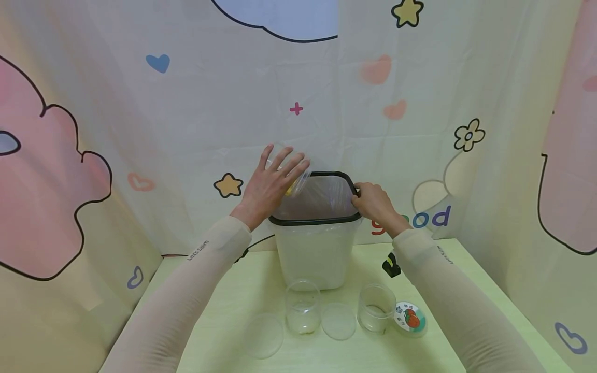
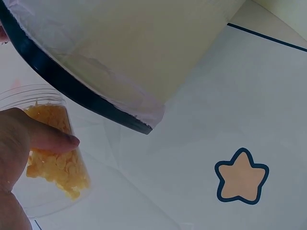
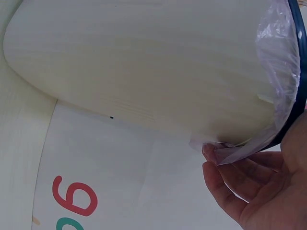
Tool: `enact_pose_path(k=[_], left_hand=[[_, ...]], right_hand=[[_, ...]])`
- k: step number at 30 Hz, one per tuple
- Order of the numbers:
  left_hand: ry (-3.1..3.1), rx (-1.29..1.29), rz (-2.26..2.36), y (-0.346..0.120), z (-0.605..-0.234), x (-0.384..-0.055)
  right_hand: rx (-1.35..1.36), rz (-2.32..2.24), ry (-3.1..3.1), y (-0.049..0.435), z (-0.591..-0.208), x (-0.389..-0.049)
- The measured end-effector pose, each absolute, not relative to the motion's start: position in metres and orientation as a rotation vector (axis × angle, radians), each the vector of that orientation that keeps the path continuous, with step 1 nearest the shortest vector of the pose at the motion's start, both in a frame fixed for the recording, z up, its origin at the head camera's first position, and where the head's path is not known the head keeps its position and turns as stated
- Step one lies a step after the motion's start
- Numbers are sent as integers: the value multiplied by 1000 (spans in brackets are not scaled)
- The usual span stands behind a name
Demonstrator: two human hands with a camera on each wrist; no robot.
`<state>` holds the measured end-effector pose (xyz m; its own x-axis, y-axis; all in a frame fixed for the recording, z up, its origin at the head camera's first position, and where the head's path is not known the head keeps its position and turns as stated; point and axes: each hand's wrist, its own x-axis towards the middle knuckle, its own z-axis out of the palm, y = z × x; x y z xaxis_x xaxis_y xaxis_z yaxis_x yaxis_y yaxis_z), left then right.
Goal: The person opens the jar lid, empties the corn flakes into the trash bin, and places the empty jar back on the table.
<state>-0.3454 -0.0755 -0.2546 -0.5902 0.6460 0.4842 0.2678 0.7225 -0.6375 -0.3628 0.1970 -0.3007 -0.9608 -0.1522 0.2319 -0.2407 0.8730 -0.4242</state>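
A white trash bin [image 1: 313, 254] stands on the table, fitted with a black rim [image 1: 322, 221] and a thin clear liner bag [image 3: 280, 52]. My left hand [image 1: 275, 181] holds a clear plastic jar [image 1: 303, 181] tilted over the left side of the bin's opening. Yellow-orange flakes [image 2: 57, 167] sit inside this jar, and the thumb lies along its side in the left wrist view. On the bin's right side, my right hand [image 1: 374, 200] grips the rim, its fingers at the overhanging edge of the liner.
In front of the bin stand two clear jars, one at the middle [image 1: 303, 311] and another jar [image 1: 376, 311] to its right. Two clear lids [image 1: 263, 336] and a lid with a tomato picture [image 1: 411, 317] lie beside them. A small black object [image 1: 391, 265] sits near the right sleeve.
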Motion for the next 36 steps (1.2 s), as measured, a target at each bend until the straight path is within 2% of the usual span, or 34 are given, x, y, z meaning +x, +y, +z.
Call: enact_pose_path(k=[36], left_hand=[[-2151,-710,818,-77,-255,-344]], right_hand=[[296,673,-2858,197,-300,-363]])
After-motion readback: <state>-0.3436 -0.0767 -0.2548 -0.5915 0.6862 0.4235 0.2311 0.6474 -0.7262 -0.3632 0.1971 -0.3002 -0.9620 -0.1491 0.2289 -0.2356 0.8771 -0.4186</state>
